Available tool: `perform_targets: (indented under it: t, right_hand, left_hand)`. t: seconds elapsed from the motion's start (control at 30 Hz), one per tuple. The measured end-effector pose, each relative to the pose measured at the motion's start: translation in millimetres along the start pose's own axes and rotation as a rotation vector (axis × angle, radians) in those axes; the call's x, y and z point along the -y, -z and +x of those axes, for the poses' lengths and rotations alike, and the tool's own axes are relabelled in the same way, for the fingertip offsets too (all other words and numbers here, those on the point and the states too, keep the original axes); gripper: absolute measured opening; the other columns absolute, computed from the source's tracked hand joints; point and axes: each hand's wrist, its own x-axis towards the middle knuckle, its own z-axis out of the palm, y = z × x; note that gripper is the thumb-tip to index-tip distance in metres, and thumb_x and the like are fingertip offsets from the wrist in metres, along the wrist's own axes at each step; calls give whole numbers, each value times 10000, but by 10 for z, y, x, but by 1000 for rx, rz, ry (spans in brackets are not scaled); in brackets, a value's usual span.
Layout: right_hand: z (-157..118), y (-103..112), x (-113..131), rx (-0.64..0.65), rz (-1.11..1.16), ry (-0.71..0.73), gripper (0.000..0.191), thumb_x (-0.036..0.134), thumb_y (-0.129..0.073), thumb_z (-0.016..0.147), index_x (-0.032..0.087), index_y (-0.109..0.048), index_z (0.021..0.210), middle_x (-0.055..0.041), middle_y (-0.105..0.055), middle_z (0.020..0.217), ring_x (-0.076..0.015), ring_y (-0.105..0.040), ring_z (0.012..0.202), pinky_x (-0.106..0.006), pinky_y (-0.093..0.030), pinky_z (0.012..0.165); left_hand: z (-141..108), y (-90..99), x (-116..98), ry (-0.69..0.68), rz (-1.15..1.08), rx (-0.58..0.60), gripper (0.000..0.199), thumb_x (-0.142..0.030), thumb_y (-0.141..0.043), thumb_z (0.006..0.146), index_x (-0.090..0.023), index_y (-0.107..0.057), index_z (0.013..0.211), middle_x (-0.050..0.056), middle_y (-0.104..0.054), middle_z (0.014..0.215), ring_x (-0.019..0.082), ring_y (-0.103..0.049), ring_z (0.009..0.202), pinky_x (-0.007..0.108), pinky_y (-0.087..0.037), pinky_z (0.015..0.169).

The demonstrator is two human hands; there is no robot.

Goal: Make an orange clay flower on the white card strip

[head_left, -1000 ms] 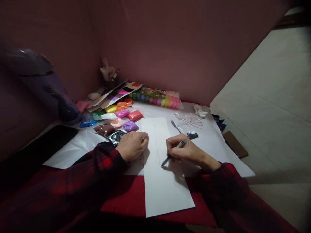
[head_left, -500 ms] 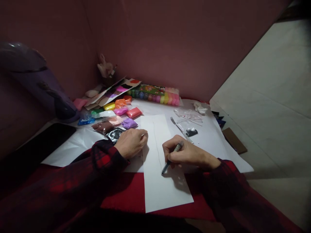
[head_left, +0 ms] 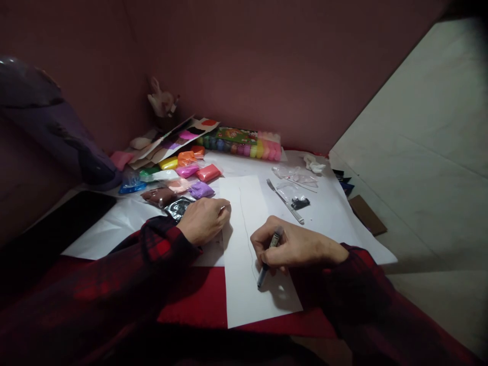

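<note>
My right hand (head_left: 293, 246) grips a dark marker (head_left: 270, 256), its tip down on a long strip of white paper (head_left: 244, 302). A thin, slightly wavy line (head_left: 247, 236) runs down the strip to near the marker tip. My left hand (head_left: 204, 219) lies closed at the strip's left edge, fingers curled, resting on the paper; nothing shows in it. Just beyond that hand are a black clay packet (head_left: 178, 207) and a purple clay packet (head_left: 202, 189). A fork (head_left: 285, 201) lies to the right of the strip, beside a clear wrapper with a black lump (head_left: 300, 203).
Several coloured clay packets (head_left: 209, 173) lie at the back left, before painted sheets (head_left: 186, 134) and a long clay pack (head_left: 240, 142). A black flat object (head_left: 87, 208) lies left. A purple cylindrical object (head_left: 72, 132) leans there. Crumpled tissue (head_left: 314, 163) sits back right.
My right hand has drawn the marker a little nearer to me, and the line on the strip is longer. My left hand stays at the strip's edge. The view has shifted slightly.
</note>
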Motion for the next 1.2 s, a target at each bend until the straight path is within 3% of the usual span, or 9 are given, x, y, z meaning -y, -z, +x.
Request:
perform_targets:
  t: [0.4,0.63,0.87,1.2]
  right_hand:
    - [-8,-11,60,151,-59,-64,91,98,-502,641,137,-547,572,44,-529,470,-60,-487,411,-134,-356,381]
    - [-21,-30,74,188,-57,-62,106,88,-508,657,141,-539,571,55,-512,464,-60,-484,412,-137,-352,378]
    - [-26,-58,112,212,-63,-73,127,70,-512,662,141,-533,559,63,-502,446,-57,-477,404,-140,-357,378]
    - [-24,-87,107,239,-53,-80,145,66,-522,661,142,-511,537,66,-507,447,-48,-469,391,-130,-336,363]
  left_hand:
    - [2,-29,15,4,-24,-26,376,-255,-353,831,-221,-674,1024,85,-706,872,249,-634,809,321,-385,661]
    - [8,-43,24,3,-21,-34,390,-251,-360,832,-222,-667,1070,88,-710,889,259,-637,838,330,-388,678]
    - [13,-35,25,-17,-15,-27,352,-244,-363,835,-211,-691,958,71,-697,836,220,-623,789,299,-376,656]
    - [18,-41,27,2,-36,-40,388,-244,-379,822,-217,-675,1071,69,-702,830,215,-622,759,299,-384,655]
